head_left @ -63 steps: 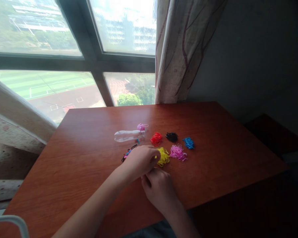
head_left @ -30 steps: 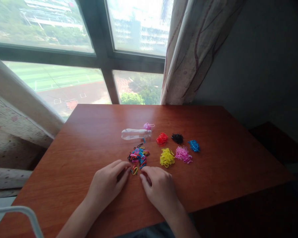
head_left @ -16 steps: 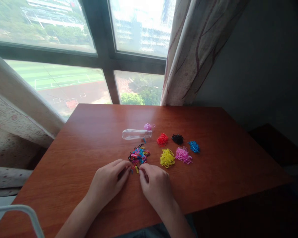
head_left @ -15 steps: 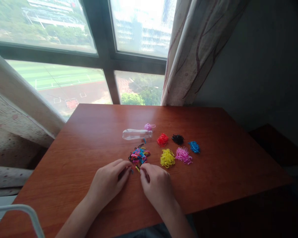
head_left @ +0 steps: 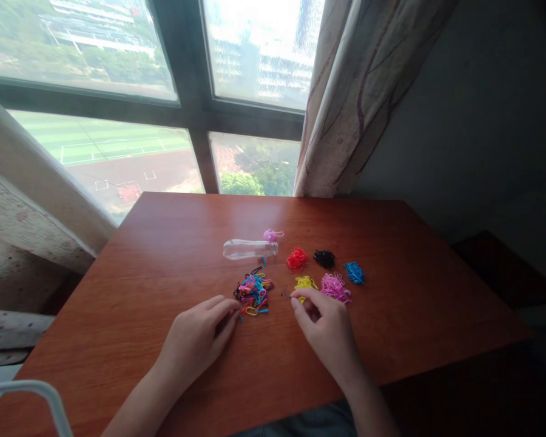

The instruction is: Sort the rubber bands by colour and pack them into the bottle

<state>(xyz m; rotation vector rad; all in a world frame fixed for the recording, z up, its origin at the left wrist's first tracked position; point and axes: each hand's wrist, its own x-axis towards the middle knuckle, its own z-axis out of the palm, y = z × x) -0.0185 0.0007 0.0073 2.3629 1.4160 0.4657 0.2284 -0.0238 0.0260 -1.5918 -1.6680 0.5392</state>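
Observation:
A pile of mixed-colour small rubber bands (head_left: 253,290) lies in the middle of the wooden table. At its near left edge my left hand (head_left: 207,331) is closed in a pinch, with a bit of blue rubber band (head_left: 241,318) showing at the fingertips. My right hand (head_left: 324,321) pinches a small dark rubber band (head_left: 284,294), which sticks out to the left. That hand partly covers the yellow rubber bands (head_left: 306,281). Around it lie sorted heaps of pink rubber bands (head_left: 335,287), red rubber bands (head_left: 296,260), black rubber bands (head_left: 324,258) and blue rubber bands (head_left: 354,273).
Behind the mixed pile a clear plastic bottle (head_left: 246,249) lies on its side. A pink cap with a loop (head_left: 270,235) is beside its neck, and a stray blue band (head_left: 263,261) is just in front. Windows and curtains (head_left: 341,121) border the far table edge.
My right hand has moved right, away from the mixed pile, carrying a dark rubber band to beside the yellow heap. My left hand has stayed almost in place.

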